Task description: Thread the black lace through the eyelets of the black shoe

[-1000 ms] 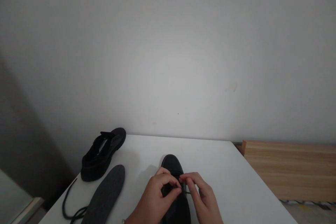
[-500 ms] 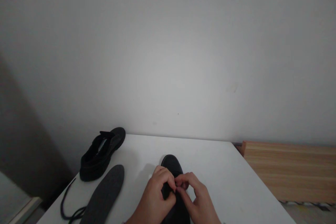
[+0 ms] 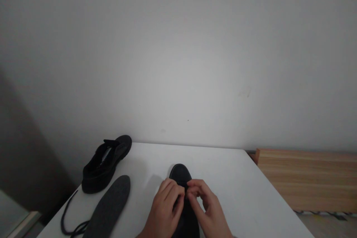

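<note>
While the left hand [image 3: 164, 208] and right hand [image 3: 209, 208] pinch narrowly over the nearer shoe [image 3: 188, 220], on what I cannot tell; fine fingerwork seems underway; the next move wants steadiness.

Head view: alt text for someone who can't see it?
A person's left hand and right hand are close together over a black shoe on a white table. A dark insole, a lace and another shoe lie to the left.

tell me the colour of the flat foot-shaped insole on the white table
The flat foot-shaped insole is dark grey, seen best in the head view.
</note>
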Demonstrator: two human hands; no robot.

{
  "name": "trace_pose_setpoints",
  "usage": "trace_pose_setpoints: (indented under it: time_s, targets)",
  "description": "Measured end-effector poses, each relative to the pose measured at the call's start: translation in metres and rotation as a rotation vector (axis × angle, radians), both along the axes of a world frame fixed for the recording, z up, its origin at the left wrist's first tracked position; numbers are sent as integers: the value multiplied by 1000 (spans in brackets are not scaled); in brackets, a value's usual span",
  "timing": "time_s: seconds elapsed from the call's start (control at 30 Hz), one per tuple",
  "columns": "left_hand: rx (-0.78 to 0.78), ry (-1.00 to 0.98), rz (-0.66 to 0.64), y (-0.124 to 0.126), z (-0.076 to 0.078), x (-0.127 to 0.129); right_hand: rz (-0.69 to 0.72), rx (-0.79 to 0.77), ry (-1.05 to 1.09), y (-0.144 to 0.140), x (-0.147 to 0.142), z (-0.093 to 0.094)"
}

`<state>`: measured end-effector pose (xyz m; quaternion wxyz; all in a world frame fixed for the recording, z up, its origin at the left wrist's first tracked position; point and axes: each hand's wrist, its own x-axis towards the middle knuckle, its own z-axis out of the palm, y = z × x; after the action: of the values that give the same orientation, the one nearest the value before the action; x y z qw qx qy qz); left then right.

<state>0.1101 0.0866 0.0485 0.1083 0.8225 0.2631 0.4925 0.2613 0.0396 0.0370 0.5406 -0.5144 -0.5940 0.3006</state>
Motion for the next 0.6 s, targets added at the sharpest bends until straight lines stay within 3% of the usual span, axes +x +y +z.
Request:
trace_pose_setpoints:
  time_s: [0.17,0.3,0.6]
  targets:
    - [56,-18,-23,1,-3,-2,36,-124,-36,5,9,8]
    - [-9,-32,30,3,-4,-4,52,-146,-36,8,8,11]
    - [-225,41,42,8,-7,-19,-69,65,-144,4,10,5]
